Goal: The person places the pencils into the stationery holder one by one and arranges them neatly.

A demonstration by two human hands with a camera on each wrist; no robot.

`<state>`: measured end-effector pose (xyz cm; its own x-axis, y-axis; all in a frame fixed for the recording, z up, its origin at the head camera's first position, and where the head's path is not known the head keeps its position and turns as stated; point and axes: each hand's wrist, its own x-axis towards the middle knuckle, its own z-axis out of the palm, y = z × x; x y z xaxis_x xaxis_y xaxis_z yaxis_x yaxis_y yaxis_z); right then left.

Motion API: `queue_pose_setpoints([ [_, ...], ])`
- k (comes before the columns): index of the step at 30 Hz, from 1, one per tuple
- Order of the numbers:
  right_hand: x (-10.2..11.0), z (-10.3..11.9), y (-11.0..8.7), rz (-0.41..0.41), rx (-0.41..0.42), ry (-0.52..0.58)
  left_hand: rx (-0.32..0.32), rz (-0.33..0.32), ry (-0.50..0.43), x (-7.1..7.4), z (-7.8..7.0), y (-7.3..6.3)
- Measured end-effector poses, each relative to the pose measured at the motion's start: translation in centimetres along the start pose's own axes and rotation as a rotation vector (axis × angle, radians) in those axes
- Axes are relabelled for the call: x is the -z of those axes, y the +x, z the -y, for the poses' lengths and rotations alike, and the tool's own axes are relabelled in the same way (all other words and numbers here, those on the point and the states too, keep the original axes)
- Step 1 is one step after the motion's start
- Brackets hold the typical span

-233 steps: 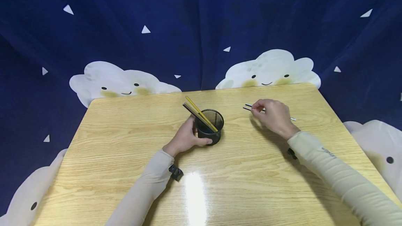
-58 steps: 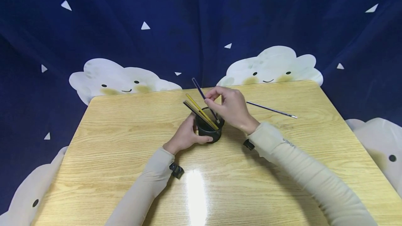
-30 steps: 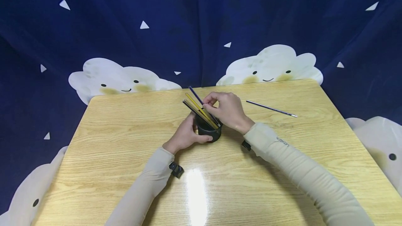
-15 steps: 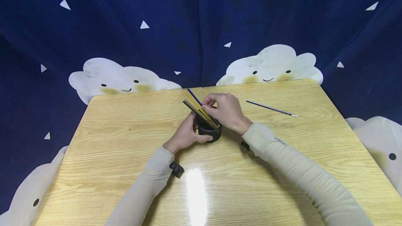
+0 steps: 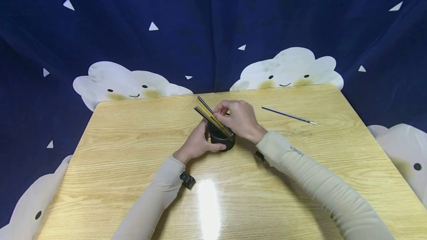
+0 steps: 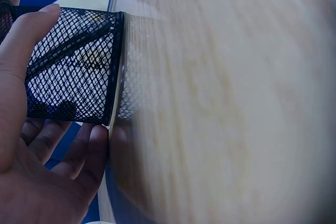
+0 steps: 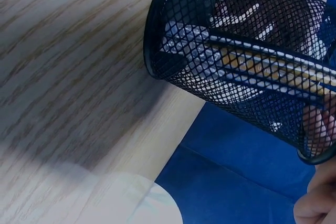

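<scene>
My left hand (image 5: 195,145) grips a black mesh pencil cup (image 5: 222,143) standing on the table, thumb in front and fingers around the far side. In the left wrist view the cup (image 6: 73,66) stays against the tabletop. Above the rim, my right hand (image 5: 241,118) pinches a dark blue pencil (image 5: 202,101) whose lower end is inside the cup. A yellow pencil (image 5: 207,111) and dark pencils (image 5: 201,112) lean left beside it. Through the mesh, the right wrist view shows pencils (image 7: 262,66) in the cup. Another dark pencil (image 5: 288,115) lies on the table, right of my right hand.
The wooden table (image 5: 133,140) ends at a dark blue curtain (image 5: 180,28) printed with clouds and white triangles. A bright light reflection (image 5: 208,206) shows on the tabletop near the front. Each wrist carries a small black camera (image 5: 188,180).
One of two pencils on the right was picked up by my right hand and lowered into the cup. Its top has since tilted left toward the yellow pencil. My left hand stays put.
</scene>
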<state>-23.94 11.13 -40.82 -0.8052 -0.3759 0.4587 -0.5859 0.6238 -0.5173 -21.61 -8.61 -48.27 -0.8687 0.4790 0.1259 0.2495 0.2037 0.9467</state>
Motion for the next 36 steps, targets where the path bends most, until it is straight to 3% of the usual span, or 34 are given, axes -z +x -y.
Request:
queue_pose_setpoints([
  [13, -0.1, -0.3, -0.4, -0.016, 0.013, 0.016, 0.015, 0.002, 0.008, 0.0, -0.3, -0.1],
  [22, 2.1, -0.8, -0.7, -0.079, 0.01, 0.04, 0.016, -0.002, 0.014, 0.0, -0.3, 0.0],
  [27, 3.7, -2.3, -1.2, -0.125, -0.022, 0.018, 0.006, -0.005, 0.003, 0.0, -0.2, 0.0],
  [36, 5.5, -6.3, -3.8, -0.106, -0.123, -0.066, 0.028, -0.004, 0.016, 0.1, -0.1, -0.1],
])
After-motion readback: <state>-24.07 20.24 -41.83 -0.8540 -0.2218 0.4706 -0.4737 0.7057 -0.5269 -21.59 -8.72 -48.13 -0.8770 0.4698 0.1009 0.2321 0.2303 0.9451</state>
